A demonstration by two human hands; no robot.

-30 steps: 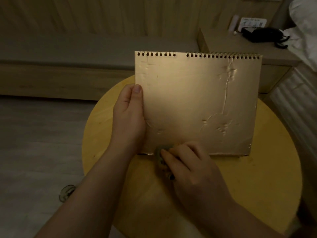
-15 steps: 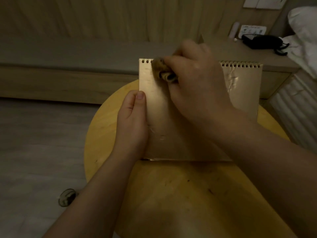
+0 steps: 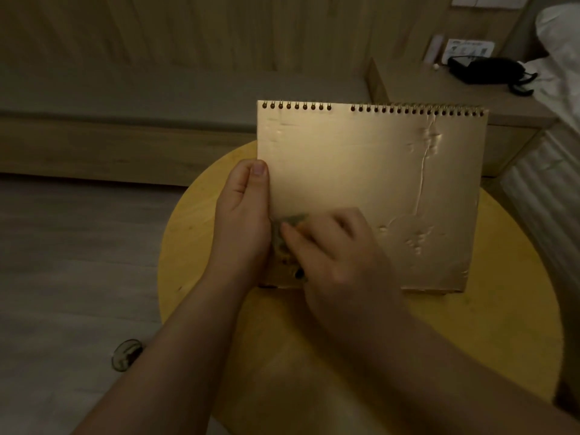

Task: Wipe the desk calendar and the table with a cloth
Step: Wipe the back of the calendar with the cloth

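Observation:
A gold spiral-bound desk calendar [image 3: 361, 183] stands upright on the round yellow wooden table [image 3: 470, 340], its dented back cover facing me. My left hand [image 3: 243, 221] grips the calendar's left edge, thumb on the cover. My right hand [image 3: 332, 255] presses a small patterned cloth [image 3: 284, 243] against the lower left part of the cover, close to my left hand. Most of the cloth is hidden under my fingers.
A wooden side table [image 3: 439, 98] behind the calendar holds a black telephone [image 3: 483, 70] and a card. White bedding [image 3: 561, 58] lies at the right edge. A small dark round object [image 3: 125, 353] lies on the grey floor to the left. A low wooden bench runs along the back wall.
My right hand, with the cloth, went from the calendar's bottom up to its spiral top, and has come back down to the lower left. My left hand kept its hold.

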